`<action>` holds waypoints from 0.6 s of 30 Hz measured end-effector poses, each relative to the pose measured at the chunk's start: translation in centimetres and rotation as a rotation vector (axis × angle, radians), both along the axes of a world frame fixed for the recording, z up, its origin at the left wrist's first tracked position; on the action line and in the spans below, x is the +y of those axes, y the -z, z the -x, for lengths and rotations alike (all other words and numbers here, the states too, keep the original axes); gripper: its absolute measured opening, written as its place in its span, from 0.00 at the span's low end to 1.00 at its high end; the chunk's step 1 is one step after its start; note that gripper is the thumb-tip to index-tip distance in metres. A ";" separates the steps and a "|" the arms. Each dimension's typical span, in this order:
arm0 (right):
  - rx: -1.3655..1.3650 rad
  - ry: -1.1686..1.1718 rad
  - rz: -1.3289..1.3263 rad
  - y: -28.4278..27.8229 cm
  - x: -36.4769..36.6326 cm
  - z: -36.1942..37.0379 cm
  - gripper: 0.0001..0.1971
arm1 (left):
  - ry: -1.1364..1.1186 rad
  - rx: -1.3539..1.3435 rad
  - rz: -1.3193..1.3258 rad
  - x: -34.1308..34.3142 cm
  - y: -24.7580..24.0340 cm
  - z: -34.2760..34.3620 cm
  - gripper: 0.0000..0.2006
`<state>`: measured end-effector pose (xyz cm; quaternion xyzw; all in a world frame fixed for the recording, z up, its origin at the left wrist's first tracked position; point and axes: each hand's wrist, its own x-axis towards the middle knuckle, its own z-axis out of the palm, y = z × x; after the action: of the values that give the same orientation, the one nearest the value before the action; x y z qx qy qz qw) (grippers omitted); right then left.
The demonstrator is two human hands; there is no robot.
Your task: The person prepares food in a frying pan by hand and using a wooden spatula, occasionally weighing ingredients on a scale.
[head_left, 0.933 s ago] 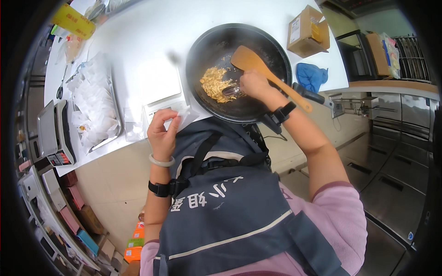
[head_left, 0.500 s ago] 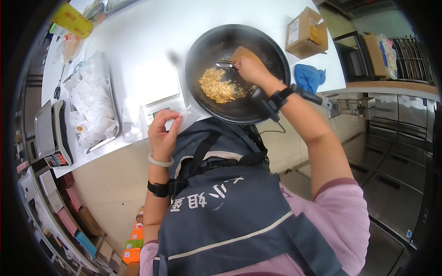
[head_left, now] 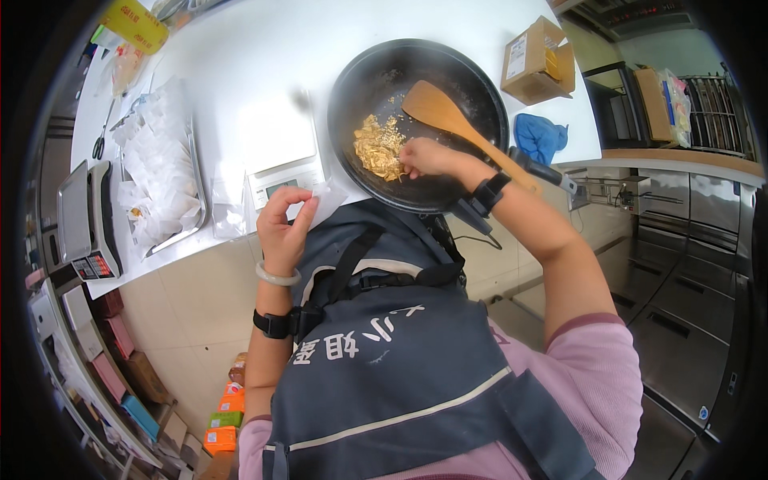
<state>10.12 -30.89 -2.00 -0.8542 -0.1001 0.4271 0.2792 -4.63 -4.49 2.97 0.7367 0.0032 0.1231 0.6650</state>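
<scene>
My left hand (head_left: 286, 222) pinches a small white translucent bag (head_left: 328, 202) between thumb and fingers, near the table's front edge. A black wok (head_left: 340, 120) holds a heap of golden, flaky mix (head_left: 376, 148). My right hand (head_left: 426, 158) reaches into the wok with its fingers closed at the right side of this heap. The small metal scoop it gripped half a second ago is now hidden by the fingers and the mix. A wooden spatula (head_left: 436, 110) lies across the wok, its handle passing over the right rim beneath my right forearm.
Left of the wok stands a white scale (head_left: 276, 148). Farther left, a metal tray (head_left: 198, 180) carries several filled white bags, beside a larger scale (head_left: 76, 216) and scissors (head_left: 99, 146). An open cardboard box (head_left: 536, 60) and a blue cloth (head_left: 540, 136) lie right of the wok.
My right hand has moved down and slightly left to the golden mix, uncovering the wooden spatula. The metal scoop has gone out of sight. My left hand has barely moved.
</scene>
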 end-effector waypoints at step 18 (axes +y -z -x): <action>0.235 0.398 -0.299 -8.3 -4.5 0.3 0.09 | 0.019 -0.181 -0.397 -5.0 0.0 -7.5 0.03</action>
<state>9.78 -35.41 6.31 -0.7510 0.0412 0.4405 0.4902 2.91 -9.53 2.99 0.8390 -0.0878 0.1809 0.5057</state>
